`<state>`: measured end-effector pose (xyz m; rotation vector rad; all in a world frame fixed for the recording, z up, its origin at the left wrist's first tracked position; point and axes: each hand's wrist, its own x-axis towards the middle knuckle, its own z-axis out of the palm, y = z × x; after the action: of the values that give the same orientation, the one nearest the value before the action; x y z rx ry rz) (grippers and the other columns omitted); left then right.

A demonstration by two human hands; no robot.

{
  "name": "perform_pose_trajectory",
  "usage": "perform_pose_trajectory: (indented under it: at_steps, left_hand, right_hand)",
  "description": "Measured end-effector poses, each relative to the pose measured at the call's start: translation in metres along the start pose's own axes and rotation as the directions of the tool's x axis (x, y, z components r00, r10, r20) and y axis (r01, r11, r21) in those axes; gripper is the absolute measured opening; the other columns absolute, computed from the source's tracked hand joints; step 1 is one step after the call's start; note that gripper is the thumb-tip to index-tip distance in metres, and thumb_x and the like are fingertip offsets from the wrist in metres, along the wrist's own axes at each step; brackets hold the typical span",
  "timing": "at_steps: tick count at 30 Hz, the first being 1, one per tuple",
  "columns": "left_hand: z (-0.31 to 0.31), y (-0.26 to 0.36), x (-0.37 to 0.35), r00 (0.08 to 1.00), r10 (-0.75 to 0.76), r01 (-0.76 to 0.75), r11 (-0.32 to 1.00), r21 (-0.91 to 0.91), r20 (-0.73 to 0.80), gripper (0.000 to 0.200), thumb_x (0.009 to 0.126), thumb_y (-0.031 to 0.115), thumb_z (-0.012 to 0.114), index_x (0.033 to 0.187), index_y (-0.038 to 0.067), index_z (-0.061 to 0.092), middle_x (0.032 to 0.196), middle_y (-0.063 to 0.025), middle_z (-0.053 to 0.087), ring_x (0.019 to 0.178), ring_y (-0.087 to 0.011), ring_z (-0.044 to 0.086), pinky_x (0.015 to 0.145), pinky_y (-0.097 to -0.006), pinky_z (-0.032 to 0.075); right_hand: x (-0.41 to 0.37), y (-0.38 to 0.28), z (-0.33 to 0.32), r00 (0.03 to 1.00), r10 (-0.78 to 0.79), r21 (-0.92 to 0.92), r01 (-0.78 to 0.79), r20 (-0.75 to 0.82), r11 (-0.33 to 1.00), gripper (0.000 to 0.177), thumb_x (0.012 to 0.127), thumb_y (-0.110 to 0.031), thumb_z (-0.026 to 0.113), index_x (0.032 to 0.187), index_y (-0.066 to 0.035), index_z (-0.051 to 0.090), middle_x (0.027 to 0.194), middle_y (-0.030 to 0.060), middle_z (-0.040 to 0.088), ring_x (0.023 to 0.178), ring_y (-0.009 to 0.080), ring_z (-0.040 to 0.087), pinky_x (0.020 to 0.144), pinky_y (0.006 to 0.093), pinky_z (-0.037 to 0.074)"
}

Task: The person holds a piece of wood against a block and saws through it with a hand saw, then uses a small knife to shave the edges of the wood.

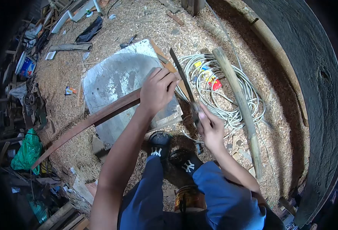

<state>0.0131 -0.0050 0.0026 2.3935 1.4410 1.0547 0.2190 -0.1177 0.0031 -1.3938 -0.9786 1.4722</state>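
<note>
My left hand (157, 90) is closed on the end of a long reddish-brown wooden strip (96, 117), which slants down to the lower left. Under the strip lies a worn whitish board (111, 80). My right hand (211, 128) is wrapped round the handle of a machete (182, 74). Its dark, narrow blade points up and away, just right of my left fingers and the strip's end. Both hands are in front of my knees, above my black shoes (159, 142).
Right of the board lies a coil of pale cable (238, 115) with a wooden pole (236, 88) across it. A large dark curved surface (310, 76) fills the right side. Wood shavings cover the ground; a green bag (28, 151) and clutter line the left.
</note>
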Motion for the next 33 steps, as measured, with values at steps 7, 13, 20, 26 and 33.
perform_pose_trajectory:
  at_steps: [7,13,20,26,33]
  left_hand:
    - [0.000,-0.003,0.001,1.000,0.009,-0.009,1.000,-0.002,-0.013,0.007,0.084,0.008,0.076,0.087,0.004,0.072,0.091,-0.0097,0.067,0.088,-0.0302,0.062,0.078,-0.0405,0.052]
    - [0.001,-0.001,-0.002,1.000,0.002,-0.002,1.000,-0.008,-0.008,0.008,0.086,0.012,0.074,0.091,0.006,0.071,0.091,-0.0063,0.065,0.089,-0.0276,0.061,0.081,-0.0397,0.051]
    - [0.000,-0.001,-0.001,1.000,0.011,-0.011,1.000,-0.002,0.029,0.007,0.086,0.012,0.074,0.088,0.006,0.070,0.089,-0.0061,0.064,0.088,-0.0275,0.061,0.080,-0.0393,0.051]
    - [0.001,-0.002,-0.002,1.000,-0.012,0.012,1.000,-0.009,0.015,0.007,0.086,0.012,0.074,0.088,0.007,0.070,0.088,-0.0060,0.063,0.088,-0.0275,0.061,0.079,-0.0396,0.051]
    - [-0.004,-0.005,0.002,0.999,0.004,-0.004,1.000,0.003,0.035,0.007,0.086,0.011,0.074,0.089,0.007,0.070,0.089,-0.0065,0.062,0.089,-0.0276,0.061,0.080,-0.0400,0.050]
  right_hand:
    - [-0.028,0.017,-0.019,1.000,-0.006,-0.042,0.006,0.016,0.999,0.043,0.107,-0.014,0.060,0.148,-0.001,0.056,0.064,-0.0094,0.042,0.057,0.0026,0.036,0.054,0.0224,0.031]
    - [-0.048,0.003,-0.035,0.997,0.057,-0.021,-0.056,0.056,0.998,0.043,0.107,-0.013,0.060,0.148,-0.001,0.056,0.064,-0.0086,0.044,0.057,0.0026,0.037,0.054,0.0226,0.032]
    - [0.001,-0.009,-0.001,0.999,0.036,0.059,-0.037,0.023,0.998,0.042,0.107,-0.015,0.059,0.147,-0.001,0.057,0.064,-0.0086,0.043,0.057,0.0027,0.038,0.053,0.0223,0.032]
    - [-0.061,0.000,-0.046,0.996,0.090,-0.046,-0.089,0.019,0.995,0.042,0.107,-0.014,0.060,0.146,-0.001,0.058,0.065,-0.0092,0.042,0.058,0.0024,0.038,0.054,0.0225,0.033]
    - [-0.002,-0.001,0.002,1.000,0.001,0.021,-0.002,0.009,1.000,0.042,0.106,-0.012,0.060,0.147,-0.003,0.058,0.065,-0.0102,0.041,0.058,0.0015,0.036,0.054,0.0216,0.031]
